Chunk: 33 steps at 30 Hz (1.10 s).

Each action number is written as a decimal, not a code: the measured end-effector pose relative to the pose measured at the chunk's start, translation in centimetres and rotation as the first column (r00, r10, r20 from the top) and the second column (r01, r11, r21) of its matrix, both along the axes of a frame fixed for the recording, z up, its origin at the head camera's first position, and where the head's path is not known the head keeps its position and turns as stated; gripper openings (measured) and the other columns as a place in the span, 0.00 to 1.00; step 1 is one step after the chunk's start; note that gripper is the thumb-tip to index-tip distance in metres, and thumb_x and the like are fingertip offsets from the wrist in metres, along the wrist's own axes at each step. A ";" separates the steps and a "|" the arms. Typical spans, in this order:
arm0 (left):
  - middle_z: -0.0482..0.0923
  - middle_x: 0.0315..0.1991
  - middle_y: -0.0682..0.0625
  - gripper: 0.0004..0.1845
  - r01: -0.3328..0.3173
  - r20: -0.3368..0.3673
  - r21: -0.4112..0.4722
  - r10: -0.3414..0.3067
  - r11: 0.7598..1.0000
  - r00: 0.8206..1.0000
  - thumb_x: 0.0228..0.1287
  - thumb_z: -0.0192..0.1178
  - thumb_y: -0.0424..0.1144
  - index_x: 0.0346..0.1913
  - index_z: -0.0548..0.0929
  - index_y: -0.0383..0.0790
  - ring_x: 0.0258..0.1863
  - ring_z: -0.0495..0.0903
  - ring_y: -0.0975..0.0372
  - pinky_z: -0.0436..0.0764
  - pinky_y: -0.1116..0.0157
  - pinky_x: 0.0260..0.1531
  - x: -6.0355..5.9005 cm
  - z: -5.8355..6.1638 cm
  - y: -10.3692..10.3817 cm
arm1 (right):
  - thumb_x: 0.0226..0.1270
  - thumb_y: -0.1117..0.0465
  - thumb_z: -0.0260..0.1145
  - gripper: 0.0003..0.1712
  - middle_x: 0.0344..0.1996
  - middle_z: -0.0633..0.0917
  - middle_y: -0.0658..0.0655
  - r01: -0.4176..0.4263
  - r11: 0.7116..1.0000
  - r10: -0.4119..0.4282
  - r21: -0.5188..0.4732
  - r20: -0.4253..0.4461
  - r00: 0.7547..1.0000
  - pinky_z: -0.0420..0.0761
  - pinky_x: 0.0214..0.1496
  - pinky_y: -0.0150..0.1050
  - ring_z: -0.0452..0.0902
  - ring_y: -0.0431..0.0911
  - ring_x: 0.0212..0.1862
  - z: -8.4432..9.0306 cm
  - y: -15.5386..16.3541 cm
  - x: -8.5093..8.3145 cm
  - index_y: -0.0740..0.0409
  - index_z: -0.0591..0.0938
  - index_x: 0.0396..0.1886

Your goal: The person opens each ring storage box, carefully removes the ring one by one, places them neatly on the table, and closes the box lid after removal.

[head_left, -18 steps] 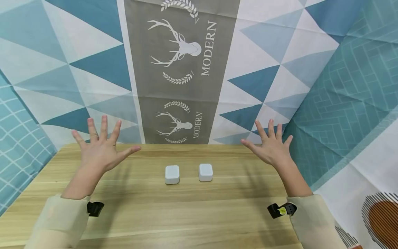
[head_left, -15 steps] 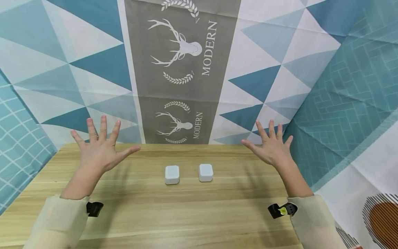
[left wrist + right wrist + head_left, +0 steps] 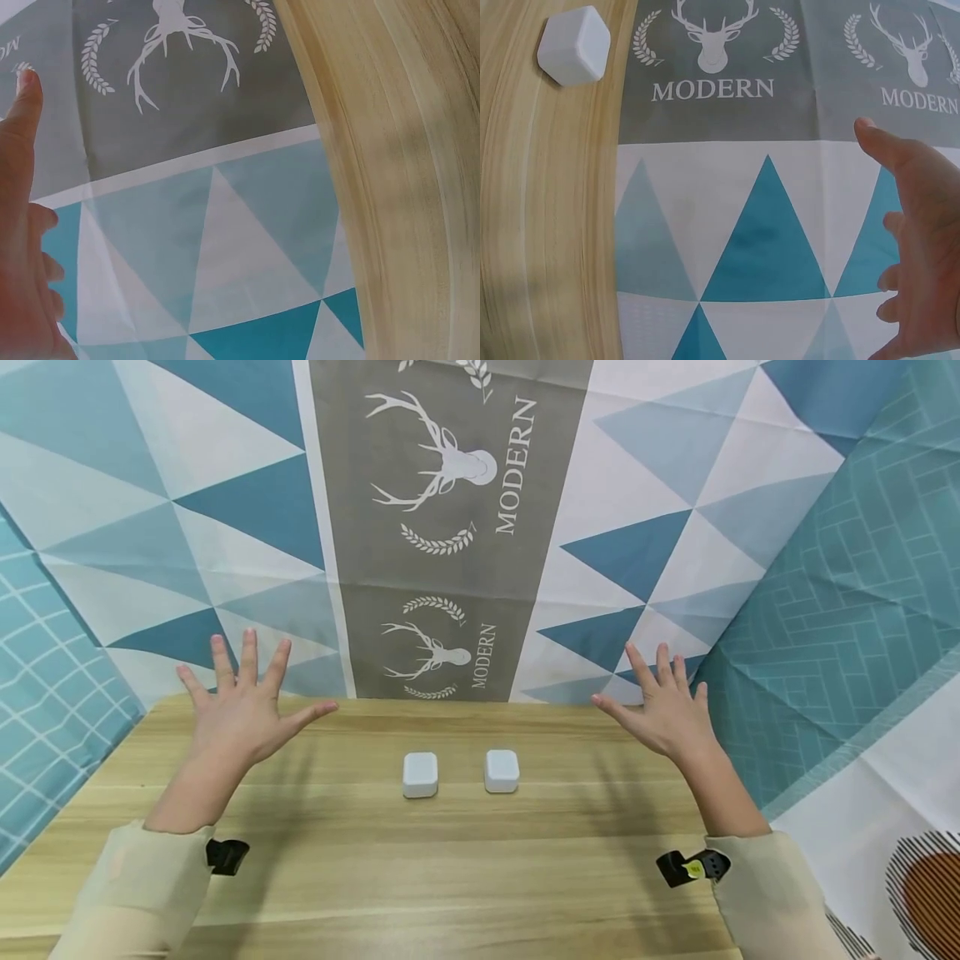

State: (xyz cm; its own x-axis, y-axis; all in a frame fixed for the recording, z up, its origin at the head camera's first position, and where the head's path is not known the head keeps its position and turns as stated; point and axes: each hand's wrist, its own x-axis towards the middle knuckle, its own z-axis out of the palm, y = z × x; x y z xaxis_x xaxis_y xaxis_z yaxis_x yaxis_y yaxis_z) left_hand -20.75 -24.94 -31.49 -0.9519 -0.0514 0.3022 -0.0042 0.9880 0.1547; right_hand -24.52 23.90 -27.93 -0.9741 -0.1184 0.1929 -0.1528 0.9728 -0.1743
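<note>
Two small white rounded cubes sit side by side on a wooden table [image 3: 450, 877]: the left cube [image 3: 420, 774] and the right cube [image 3: 502, 771]. The right cube [image 3: 573, 55] also shows in the right wrist view. My left hand [image 3: 238, 714] hovers over the table's far left, fingers spread, holding nothing. My right hand [image 3: 663, 714] hovers at the far right, fingers spread and empty. Both hands are well apart from the cubes. The wrist views show the left hand [image 3: 22, 247] and the right hand [image 3: 922, 247] with straight fingers against the cloth.
A patterned cloth backdrop [image 3: 450, 510] with blue triangles and a grey deer panel hangs right behind the table's far edge. Teal patterned cloth [image 3: 847, 610] drapes along the right side. Black wrist straps [image 3: 690, 867] sit at my beige sleeves.
The head view has tilted slightly, so everything sits a bit higher and to the right. Both hands stay spread in about the same places; the cubes have not moved.
</note>
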 end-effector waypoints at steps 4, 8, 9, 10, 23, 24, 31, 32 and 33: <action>0.29 0.74 0.36 0.57 0.011 -0.010 0.027 -0.011 1.000 1.000 0.50 0.44 0.78 0.75 0.37 0.51 0.70 0.21 0.39 0.27 0.29 0.57 -0.1 0.2 0.1 | 0.57 0.24 0.47 0.54 0.73 0.38 0.68 -0.014 1.000 0.014 -0.005 -0.016 1.000 0.41 0.63 0.74 0.32 0.66 0.73 0.0 0.0 -0.1 0.42 0.41 0.75; 0.45 0.72 0.33 0.56 0.021 -0.045 0.045 -0.019 0.999 0.999 0.52 0.46 0.76 0.75 0.42 0.45 0.71 0.38 0.37 0.42 0.30 0.58 0.0 0.3 0.2 | 0.58 0.25 0.49 0.53 0.73 0.43 0.69 -0.036 0.999 0.035 -0.016 -0.048 0.998 0.47 0.64 0.72 0.38 0.66 0.73 -0.1 -0.1 -0.1 0.45 0.46 0.75; 0.49 0.71 0.33 0.55 0.024 -0.055 0.047 -0.021 0.999 0.998 0.53 0.46 0.75 0.74 0.44 0.43 0.70 0.43 0.37 0.46 0.32 0.57 0.0 0.3 0.3 | 0.58 0.25 0.49 0.52 0.73 0.44 0.69 -0.040 0.999 0.039 -0.020 -0.056 0.998 0.49 0.64 0.72 0.39 0.66 0.73 -0.1 -0.1 0.0 0.46 0.47 0.75; 0.53 0.69 0.32 0.54 0.027 -0.064 0.051 -0.023 0.998 0.998 0.54 0.46 0.75 0.74 0.46 0.42 0.69 0.48 0.37 0.49 0.33 0.56 0.0 0.3 0.3 | 0.59 0.26 0.49 0.52 0.73 0.45 0.69 -0.045 0.999 0.043 -0.024 -0.062 0.997 0.50 0.63 0.72 0.41 0.66 0.73 -0.1 -0.2 0.0 0.47 0.48 0.75; 0.67 0.58 0.29 0.45 0.096 -0.155 0.125 -0.076 0.988 0.985 0.57 0.53 0.67 0.68 0.62 0.36 0.56 0.63 0.35 0.61 0.37 0.50 0.2 0.1 0.6 | 0.60 0.32 0.55 0.48 0.70 0.58 0.69 -0.092 0.988 0.080 -0.126 -0.101 0.992 0.62 0.58 0.70 0.56 0.68 0.67 -0.7 -0.6 0.2 0.56 0.59 0.71; 0.68 0.58 0.29 0.45 0.101 -0.163 0.124 -0.080 0.987 0.983 0.58 0.54 0.66 0.68 0.63 0.36 0.56 0.64 0.35 0.61 0.36 0.50 0.3 0.1 0.6 | 0.61 0.33 0.56 0.46 0.69 0.60 0.70 -0.099 0.986 0.083 -0.134 -0.119 0.989 0.63 0.58 0.69 0.57 0.68 0.67 -0.8 -0.6 0.3 0.57 0.61 0.70; 0.72 0.54 0.28 0.41 0.134 -0.185 0.127 -0.109 0.983 0.977 0.59 0.55 0.63 0.64 0.67 0.33 0.53 0.67 0.35 0.63 0.36 0.48 0.4 -0.2 0.6 | 0.63 0.36 0.56 0.41 0.64 0.68 0.67 -0.121 0.970 0.088 -0.211 -0.161 0.983 0.65 0.59 0.65 0.61 0.63 0.65 -1.4 -0.9 0.3 0.56 0.67 0.67; 0.72 0.54 0.28 0.41 0.137 -0.186 0.130 -0.112 0.982 0.976 0.60 0.55 0.63 0.64 0.68 0.33 0.53 0.67 0.35 0.62 0.36 0.48 0.5 -0.2 0.6 | 0.63 0.35 0.55 0.41 0.64 0.68 0.67 -0.122 0.967 0.089 -0.222 -0.154 0.984 0.65 0.59 0.65 0.61 0.63 0.65 -1.5 -0.9 0.3 0.56 0.66 0.68; 0.72 0.53 0.28 0.40 0.138 -0.187 0.131 -0.113 0.982 0.976 0.60 0.55 0.63 0.64 0.68 0.33 0.52 0.67 0.35 0.63 0.36 0.48 0.5 -0.3 0.6 | 0.63 0.35 0.55 0.41 0.64 0.68 0.67 -0.123 0.965 0.090 -0.233 -0.146 0.985 0.65 0.59 0.65 0.61 0.62 0.65 -1.6 -1.0 0.3 0.55 0.65 0.68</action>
State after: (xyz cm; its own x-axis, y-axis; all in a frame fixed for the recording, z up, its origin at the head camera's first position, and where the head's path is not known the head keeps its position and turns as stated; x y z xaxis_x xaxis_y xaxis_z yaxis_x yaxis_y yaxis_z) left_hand -20.23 -24.39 -31.77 -0.8850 0.0104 0.4654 0.1588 0.9465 0.2809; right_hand -24.20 22.89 -29.52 -0.9220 -0.1541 0.3552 -0.2907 0.8814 -0.3723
